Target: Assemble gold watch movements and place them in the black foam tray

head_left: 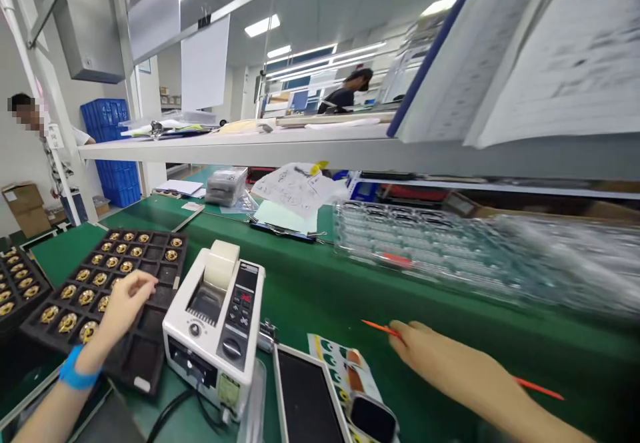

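My left hand (pixel 131 298), with a blue band at the wrist, is over a black compartment tray (pixel 165 273). Thumb and fingers are curled together; whatever they may pinch is too small to make out. Round gold-coloured parts (pixel 86 296) sit in many of the tray's pockets, while several pockets on its right side hold none. A white automatic tape dispenser (pixel 215 323) with a tape roll stands just right of that hand. At the right, my right hand (pixel 425 350) is closed around a thin orange pointed stick (pixel 377 326), its tip pointing left above the green bench.
A second tray of gold parts (pixel 20 283) lies far left. Near the front are a dark framed panel (pixel 307 396), a smartwatch (pixel 373 416) and a sticker sheet (pixel 330 350). Clear plastic trays (pixel 400 236) line the back under a shelf (pixel 300 150). Two people are beyond.
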Motion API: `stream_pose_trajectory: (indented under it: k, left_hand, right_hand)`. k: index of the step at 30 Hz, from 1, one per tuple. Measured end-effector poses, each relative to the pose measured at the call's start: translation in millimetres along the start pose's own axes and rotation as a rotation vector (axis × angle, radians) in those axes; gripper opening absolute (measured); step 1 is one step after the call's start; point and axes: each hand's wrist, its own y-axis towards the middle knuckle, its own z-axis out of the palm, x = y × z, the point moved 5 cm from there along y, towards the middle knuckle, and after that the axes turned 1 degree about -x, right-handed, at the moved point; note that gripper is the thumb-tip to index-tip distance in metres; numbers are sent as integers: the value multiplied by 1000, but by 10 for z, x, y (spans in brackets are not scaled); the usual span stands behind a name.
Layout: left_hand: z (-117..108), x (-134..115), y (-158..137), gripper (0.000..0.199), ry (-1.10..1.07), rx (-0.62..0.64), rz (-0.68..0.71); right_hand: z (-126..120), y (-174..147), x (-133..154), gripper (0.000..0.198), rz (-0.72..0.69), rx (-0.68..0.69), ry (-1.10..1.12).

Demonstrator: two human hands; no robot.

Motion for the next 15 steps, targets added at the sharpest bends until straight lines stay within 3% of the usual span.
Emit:
stream_pose_trajectory:
  k: [3,6,11,15]
  left_hand:
    - [133,260,813,19,121,61,-64]
    - [403,413,1341,25,237,119,-106]
    - [681,416,1624,32,311,186,-140]
    - [497,192,1654,29,248,137,-135]
  right_hand:
    - [55,151,130,25,37,-54,-64]
    - [103,3,289,18,31,-75,-81]
    - [-140,-629,396,24,-88,-216,27]
    - [-423,-1120,354,26,-28,-225,194]
